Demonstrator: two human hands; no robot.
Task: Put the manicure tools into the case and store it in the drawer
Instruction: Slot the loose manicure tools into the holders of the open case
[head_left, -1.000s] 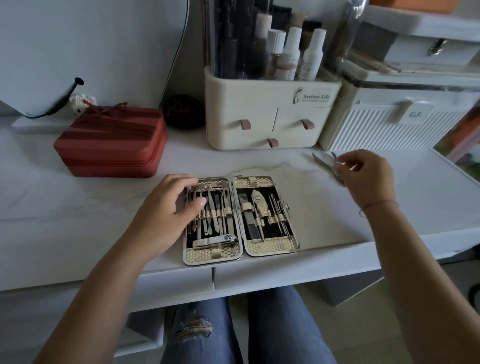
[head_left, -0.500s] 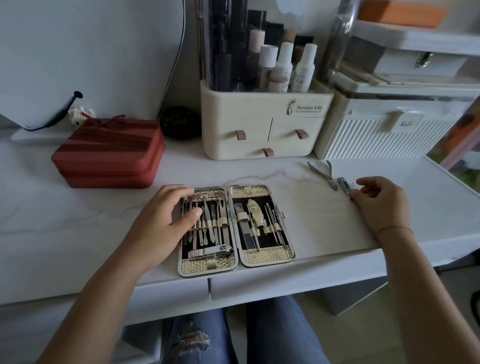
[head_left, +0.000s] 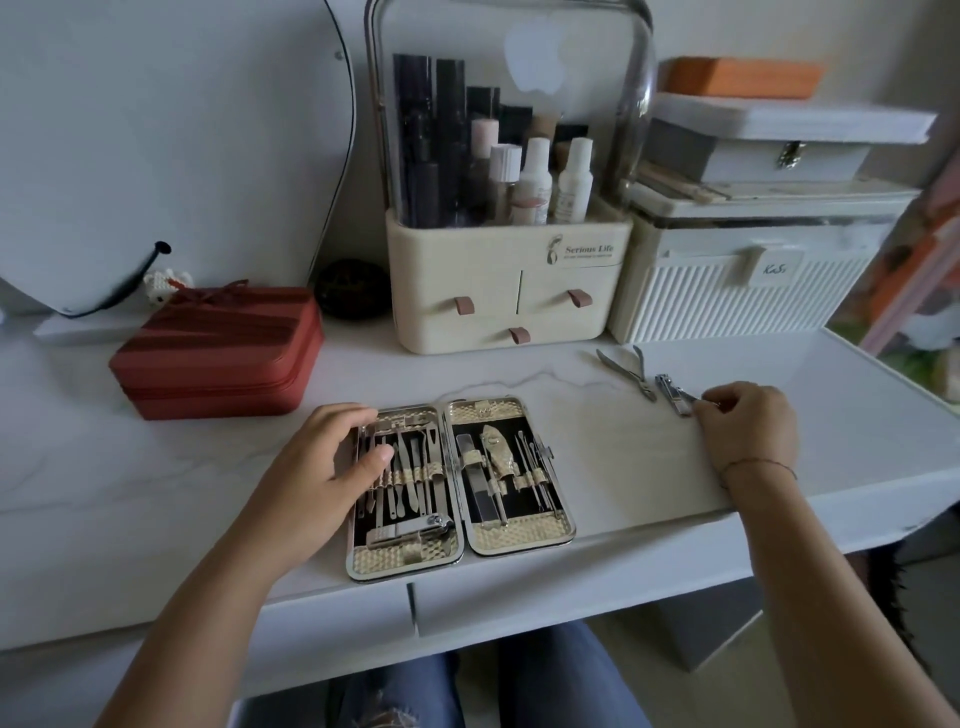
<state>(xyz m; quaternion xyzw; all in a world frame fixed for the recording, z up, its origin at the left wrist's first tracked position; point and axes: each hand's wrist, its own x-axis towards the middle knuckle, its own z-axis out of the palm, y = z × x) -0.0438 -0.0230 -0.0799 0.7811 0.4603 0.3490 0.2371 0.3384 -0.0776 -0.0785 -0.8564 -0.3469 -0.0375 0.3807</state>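
Head view — items on the white desk (head_left: 156, 499), largest first.

Makeup organiser (head_left: 506, 291): cream, clear domed lid, bottles inside; stands well beyond both hands, at the back.

Ribbed white box (head_left: 737, 291): beyond the right hand, just beside the organiser.

Red zip pouch (head_left: 218, 353): beyond the left hand and to its outer side, apart from it.

Manicure case (head_left: 460, 483): lying open flat near the front edge, both halves lined with metal tools under gold straps. Its left half lies under the fingertips of the left hand; the right half lies between the two hands.

Left hand (head_left: 317, 478): fingers loosely spread, resting on the case's left edge and on the tools there, gripping nothing.

Right hand (head_left: 748, 426): fingers curled together, thumb and fingertips pinching the near end of the nail clipper.

Nippers (head_left: 626, 371): loose on the desk, just beyond the right hand and toward the case, handles apart.

Nail clipper (head_left: 672, 395): on the desk beside the nippers — outside the case, well apart from it.
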